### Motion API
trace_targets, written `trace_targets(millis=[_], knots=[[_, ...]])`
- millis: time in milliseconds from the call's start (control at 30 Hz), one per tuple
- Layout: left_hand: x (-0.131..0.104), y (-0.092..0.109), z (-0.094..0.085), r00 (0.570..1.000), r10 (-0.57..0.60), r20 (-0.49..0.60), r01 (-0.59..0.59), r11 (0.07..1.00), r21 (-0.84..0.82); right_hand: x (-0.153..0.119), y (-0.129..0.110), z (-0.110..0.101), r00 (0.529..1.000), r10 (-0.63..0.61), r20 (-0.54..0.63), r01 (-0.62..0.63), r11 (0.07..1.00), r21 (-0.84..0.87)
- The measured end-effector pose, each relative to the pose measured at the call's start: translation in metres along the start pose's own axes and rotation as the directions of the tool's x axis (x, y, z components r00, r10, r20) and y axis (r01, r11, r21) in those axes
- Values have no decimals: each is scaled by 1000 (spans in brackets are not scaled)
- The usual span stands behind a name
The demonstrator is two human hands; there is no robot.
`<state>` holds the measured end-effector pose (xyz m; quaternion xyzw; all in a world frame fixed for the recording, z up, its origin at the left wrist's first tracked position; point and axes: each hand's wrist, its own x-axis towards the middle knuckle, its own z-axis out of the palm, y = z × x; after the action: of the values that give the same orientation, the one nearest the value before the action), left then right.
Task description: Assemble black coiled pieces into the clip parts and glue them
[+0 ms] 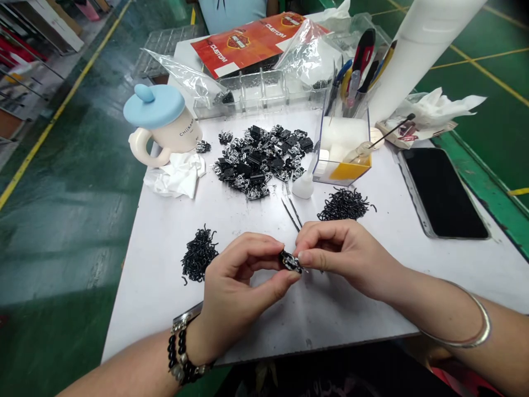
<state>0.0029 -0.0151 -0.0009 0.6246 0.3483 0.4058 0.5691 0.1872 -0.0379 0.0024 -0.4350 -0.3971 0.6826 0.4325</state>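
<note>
Between the thumb and fingertips of my left hand (243, 275) is a small black part with silvery metal clips (291, 262), held above the white table. My right hand (343, 251) meets its right end with thumb and index finger pinched together; what lies inside that pinch is too small to make out. Thin dark tweezers (292, 214) point away from me just beyond the right fingers, partly hidden by them. A heap of similar black-and-metal parts (258, 157) lies farther back. Small black bent pieces form one pile (199, 253) left of my hands and another pile (345, 205) behind the right one.
A lidded mug (165, 124) and crumpled tissue (177, 173) stand at left. Behind are a clear divided tray (260, 94) and red printed packaging (248, 41). On the right are a tool holder (343, 149), a white bottle (303, 184), a white roll (417, 49) and a phone (444, 193).
</note>
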Motion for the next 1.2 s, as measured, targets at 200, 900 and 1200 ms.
trace_targets(millis=[200, 900, 1200], knots=[[0, 1, -1, 1000, 28, -1, -28, 999, 16, -4, 0, 1, 990, -142, -10, 139, 978, -155], [2, 0, -2, 994, 105, 15, -105, 994, 11, -1, 9, 4, 978, -199, 64, 202, 979, -41], [0, 1, -1, 999, 42, 30, -40, 996, -80, -2, 14, 6, 966, -236, 111, 247, 964, -99]])
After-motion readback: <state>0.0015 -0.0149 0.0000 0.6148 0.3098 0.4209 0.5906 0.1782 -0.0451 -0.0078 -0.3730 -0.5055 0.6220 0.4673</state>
